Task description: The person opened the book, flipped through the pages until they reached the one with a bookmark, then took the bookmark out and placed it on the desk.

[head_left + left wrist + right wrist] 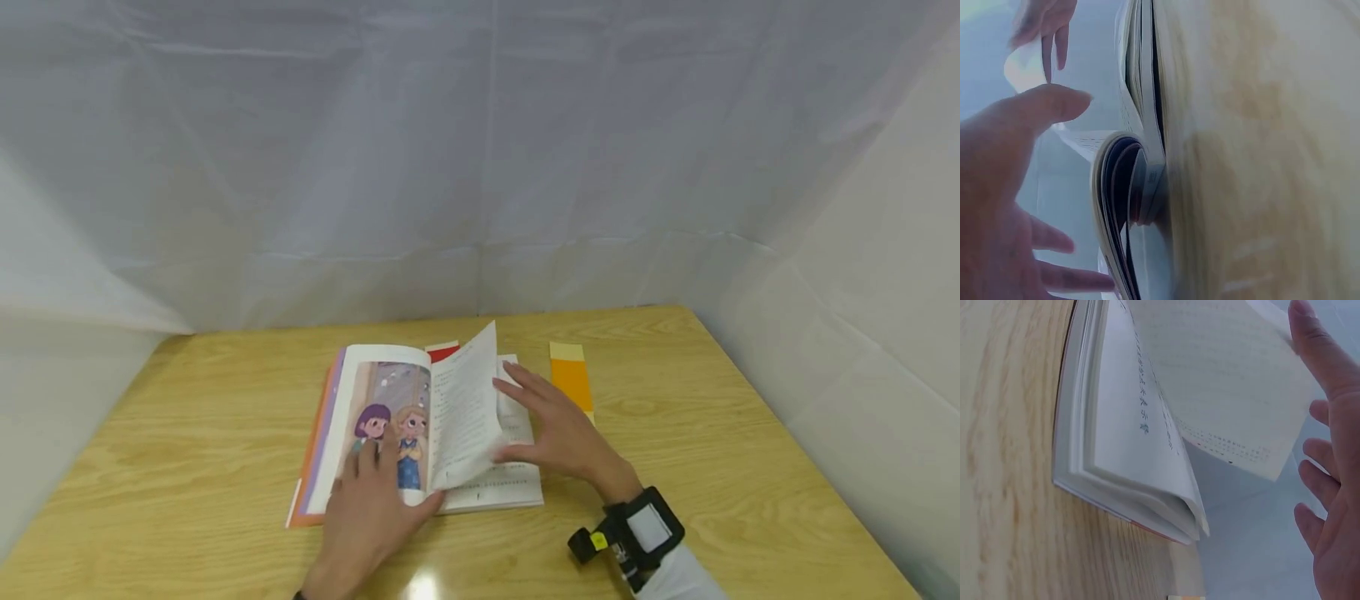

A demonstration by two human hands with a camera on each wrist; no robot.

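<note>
White sheeting backs a wooden bench point(675, 467) where an open book point(420, 433) lies, spine running away from the person. One raised page point(467, 408) stands between the hands: the right hand point(558, 429), fingers straight, touches its right face; the left hand point(367, 512) presses flat on the illustrated left page.

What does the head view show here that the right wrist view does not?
Only the head view shows the left hand flat on the illustrated page, the yellow strip beside the book and the wrist device. Only the right wrist view shows the stacked page edges from the side. Both show the open book, the lifted page against the right hand and the wooden table.
</note>
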